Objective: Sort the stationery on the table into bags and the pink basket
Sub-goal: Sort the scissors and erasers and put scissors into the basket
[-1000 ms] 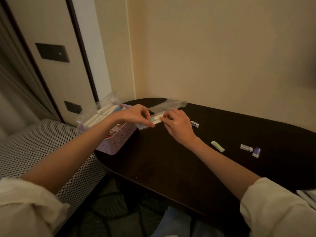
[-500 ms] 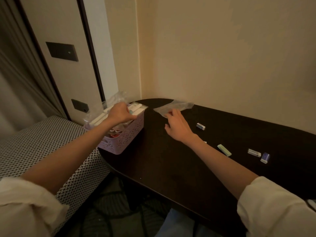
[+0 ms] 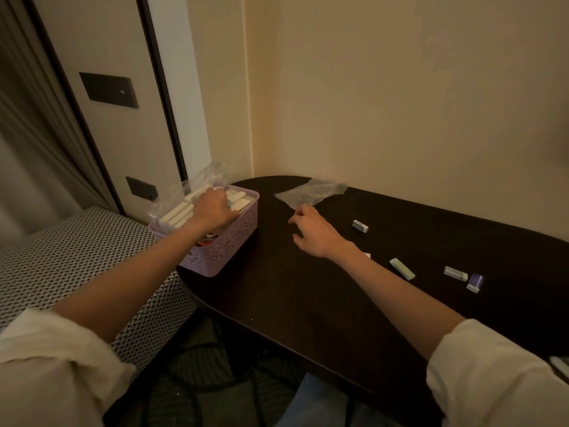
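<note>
My left hand (image 3: 214, 208) is down in the pink basket (image 3: 234, 241), fingers curled on a filled bag (image 3: 184, 208) of white sticks (chalk or erasers, can't tell). My right hand (image 3: 314, 231) hovers loosely curled, holding nothing, just short of the empty clear bag (image 3: 311, 192) on the table (image 3: 308, 303). Still loose to the right: a small eraser (image 3: 360, 226), a green one (image 3: 402, 268), a white one (image 3: 455, 273), a blue one (image 3: 474, 282). So I'd say partway done.

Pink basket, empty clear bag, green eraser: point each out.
pink basket (image 3: 229, 246), head view, perforated front wall.
empty clear bag (image 3: 311, 192), head view, middle of the flat plastic.
green eraser (image 3: 401, 268), head view, middle of its top.
</note>
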The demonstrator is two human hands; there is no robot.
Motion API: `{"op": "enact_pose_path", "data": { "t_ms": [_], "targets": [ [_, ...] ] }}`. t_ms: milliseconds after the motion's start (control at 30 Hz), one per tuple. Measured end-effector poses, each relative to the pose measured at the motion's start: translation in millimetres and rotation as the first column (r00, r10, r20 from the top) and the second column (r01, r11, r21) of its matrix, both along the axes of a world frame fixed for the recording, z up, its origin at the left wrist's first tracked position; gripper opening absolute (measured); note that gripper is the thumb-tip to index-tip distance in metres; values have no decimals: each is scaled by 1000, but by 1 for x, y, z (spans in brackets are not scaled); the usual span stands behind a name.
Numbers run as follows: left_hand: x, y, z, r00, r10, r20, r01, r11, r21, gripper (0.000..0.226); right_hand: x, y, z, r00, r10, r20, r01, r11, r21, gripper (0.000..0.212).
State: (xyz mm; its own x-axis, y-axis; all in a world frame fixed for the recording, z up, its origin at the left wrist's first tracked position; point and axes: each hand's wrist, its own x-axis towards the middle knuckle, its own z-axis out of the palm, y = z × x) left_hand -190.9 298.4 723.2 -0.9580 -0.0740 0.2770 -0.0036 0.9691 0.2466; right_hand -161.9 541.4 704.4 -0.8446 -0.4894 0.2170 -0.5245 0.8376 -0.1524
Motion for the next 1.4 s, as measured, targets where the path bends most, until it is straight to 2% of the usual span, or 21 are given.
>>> {"op": "enact_pose_path", "data": {
  "t_ms": [100,200,333,433,667,800,933,1133,1400],
  "targets": [
    [0,-1,-1,999,-30,27,29,999,40,32,1,-1,0,1000,8,7,-8,1000,5,44],
    [-4,-8,4,990,-71,120,56,990,126,31,2,-2,-2,1000,23,11,-24,1000,11,42],
    [-7,-23,13,969,-170,181,151,982,115,22,3,-4,-4,999,38,15,-38,999,11,39],
    [-6,-28,14,973,-205,105,197,977,86,19,3,-6,-3,999,38,20,-38,999,4,39],
    [-2,-12,25,966,-181,-182,225,939,262,18,5,7,-2,1000,-6,17,6,1000,2,42],
    [0,24,29,954,-226,-197,277,918,284,19,14,36,-6,992,-126,3,126,992,-6,48],
    [-1,82,11,928,-357,-103,372,890,264,20,33,87,-15,951,-308,29,308,951,0,50],
    [4,188,-23,800,-600,11,578,775,257,27,78,184,-26,817,-565,114,567,823,17,56],
    [39,312,-48,587,-809,26,766,565,308,30,149,273,-36,647,-752,127,762,643,-73,48]
  ]
}}
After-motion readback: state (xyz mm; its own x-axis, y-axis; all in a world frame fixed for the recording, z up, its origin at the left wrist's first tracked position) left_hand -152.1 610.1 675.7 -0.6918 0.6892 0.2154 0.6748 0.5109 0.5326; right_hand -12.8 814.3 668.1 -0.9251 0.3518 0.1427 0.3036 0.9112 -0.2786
